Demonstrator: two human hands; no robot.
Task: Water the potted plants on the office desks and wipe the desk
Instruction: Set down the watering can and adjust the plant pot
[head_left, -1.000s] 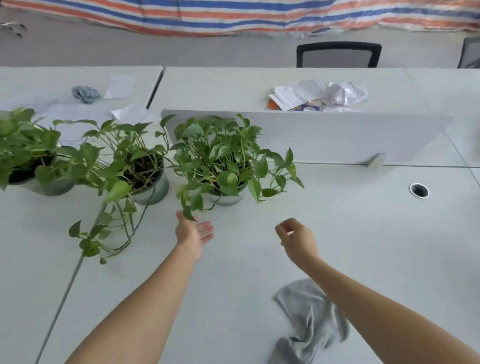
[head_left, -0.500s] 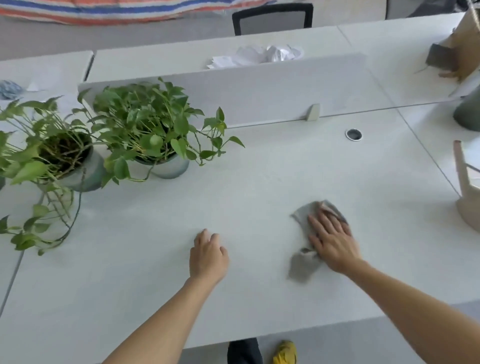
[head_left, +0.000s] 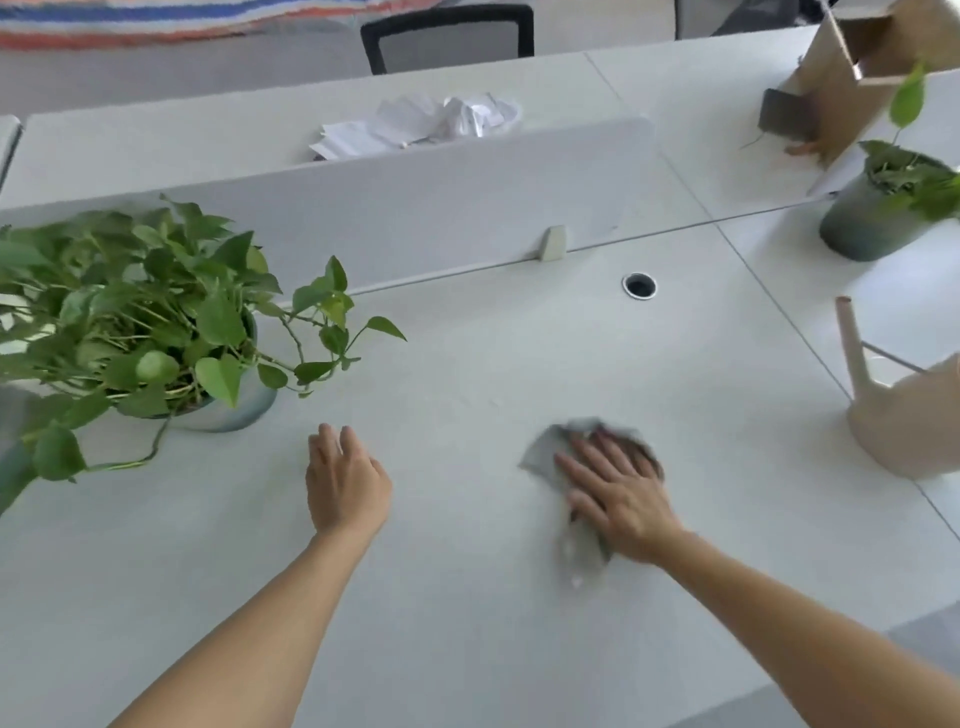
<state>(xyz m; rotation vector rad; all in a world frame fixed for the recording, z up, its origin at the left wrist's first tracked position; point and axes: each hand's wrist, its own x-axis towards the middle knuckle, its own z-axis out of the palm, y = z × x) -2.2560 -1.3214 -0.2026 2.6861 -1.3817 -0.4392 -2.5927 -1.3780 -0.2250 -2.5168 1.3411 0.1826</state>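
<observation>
My right hand (head_left: 615, 491) lies flat with spread fingers on a grey cloth (head_left: 545, 454), pressing it to the white desk (head_left: 467, 597). The cloth is blurred and partly hidden under the palm. My left hand (head_left: 345, 480) rests on the desk to the left, fingers relaxed, holding nothing. A leafy potted plant (head_left: 156, 317) in a pale pot stands at the left, close to my left hand. Another potted plant (head_left: 883, 208) in a grey-green pot stands on the desk at the far right.
A beige watering can (head_left: 904, 415) stands at the right edge. A low divider panel (head_left: 415, 208) runs along the back, with a cable hole (head_left: 639, 286) before it. Crumpled papers (head_left: 431, 122), a cardboard piece (head_left: 862, 67) and a black chair (head_left: 447, 36) lie beyond.
One second ago both hands hung above the desk near the plants. My right hand has since come down on the cloth and slid it; the view has shifted right.
</observation>
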